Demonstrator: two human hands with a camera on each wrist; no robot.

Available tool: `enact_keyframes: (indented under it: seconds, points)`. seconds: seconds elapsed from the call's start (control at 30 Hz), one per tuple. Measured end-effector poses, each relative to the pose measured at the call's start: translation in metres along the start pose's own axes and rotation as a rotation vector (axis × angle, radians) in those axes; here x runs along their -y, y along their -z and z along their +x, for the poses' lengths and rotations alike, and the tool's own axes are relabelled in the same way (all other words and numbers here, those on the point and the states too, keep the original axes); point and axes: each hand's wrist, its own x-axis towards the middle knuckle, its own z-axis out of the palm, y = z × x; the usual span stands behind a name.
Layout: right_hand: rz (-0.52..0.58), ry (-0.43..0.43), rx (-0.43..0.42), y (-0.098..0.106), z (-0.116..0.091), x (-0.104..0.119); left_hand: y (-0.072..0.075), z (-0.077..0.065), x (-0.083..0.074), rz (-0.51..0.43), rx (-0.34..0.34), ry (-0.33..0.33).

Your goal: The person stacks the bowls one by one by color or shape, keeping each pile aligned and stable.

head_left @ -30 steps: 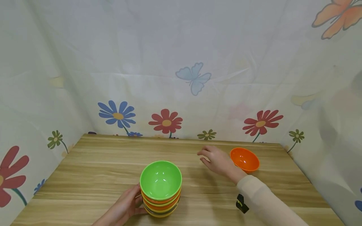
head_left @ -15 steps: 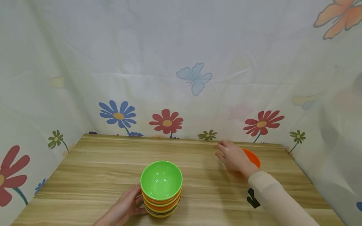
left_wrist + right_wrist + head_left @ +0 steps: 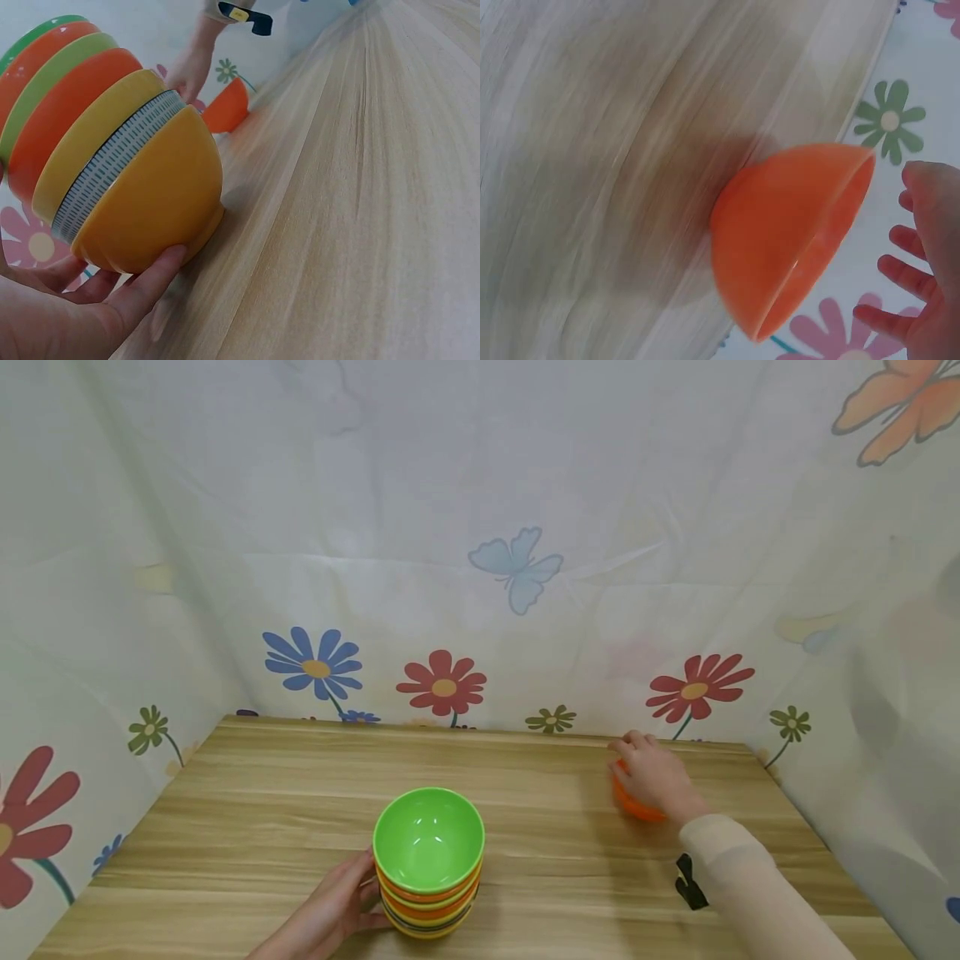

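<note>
A stack of nested bowls stands on the table, a green bowl (image 3: 428, 843) on top and a yellow bowl (image 3: 169, 195) at the bottom. Between them, orange, light-green, yellow and patterned rims show. My left hand (image 3: 341, 897) grips the stack low on its left side; the left wrist view shows the thumb on the bottom bowl and the other fingers curving behind. At the back right, my right hand (image 3: 656, 777) is over a single orange bowl (image 3: 633, 806), partly hiding it. In the right wrist view this hand (image 3: 937, 255) has spread fingers just off the rim of the upright bowl (image 3: 780, 225).
The wood-grain table (image 3: 285, 793) reaches back to a hanging cloth (image 3: 420, 493) printed with flowers and butterflies, which also encloses both sides. A black strap piece (image 3: 688, 885) hangs beside the right sleeve (image 3: 750, 877).
My right hand has moved right across the table, from left of the orange bowl to over it. The left hand and the stack stay where they were.
</note>
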Motion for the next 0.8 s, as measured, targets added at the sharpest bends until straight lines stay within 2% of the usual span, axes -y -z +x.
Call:
enact_keyframes:
  seconds: [0.33,0.6,0.8]
  points:
    - [-0.02,-0.132,0.075,0.003,-0.01,-0.022,0.0,0.001,-0.003,-0.017,0.003,0.033]
    - [0.0,-0.272,0.183,0.008,-0.016,-0.026,-0.001,0.0,-0.003,-0.016,-0.005,0.026]
    - [0.034,-0.322,0.186,0.014,-0.02,-0.028,-0.002,0.001,-0.003,-0.003,-0.026,0.023]
